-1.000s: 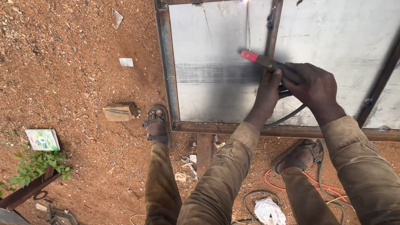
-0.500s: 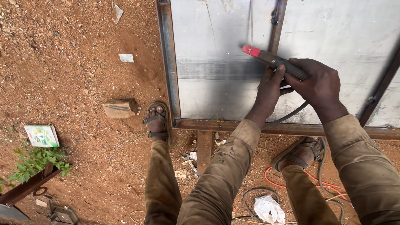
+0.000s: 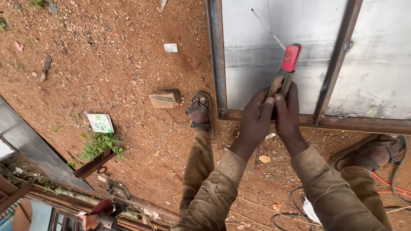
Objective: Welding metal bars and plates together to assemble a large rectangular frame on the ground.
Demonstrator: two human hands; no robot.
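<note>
Two hands, left hand (image 3: 253,124) and right hand (image 3: 287,113), each grip clamped on the electrode holder (image 3: 286,68) for steadiness; its welding rod (image 3: 267,29) angles over the metal sheet (image 3: 252,51) (near the steel frame (image 3: 216,55) lower-left corner).

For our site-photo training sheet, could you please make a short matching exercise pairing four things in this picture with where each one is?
Things:
1. welding clamp
2. stone block
3. welding rod
4. green plant

Places:
A. on the red soil just left of the sandalled foot
B. sticking out of the red clamp head, over the metal sheet
C. gripped by the left hand and right hand together
D. growing beside a rusty bar, below a small printed card

Pairs: 1-C, 2-A, 3-B, 4-D
</note>
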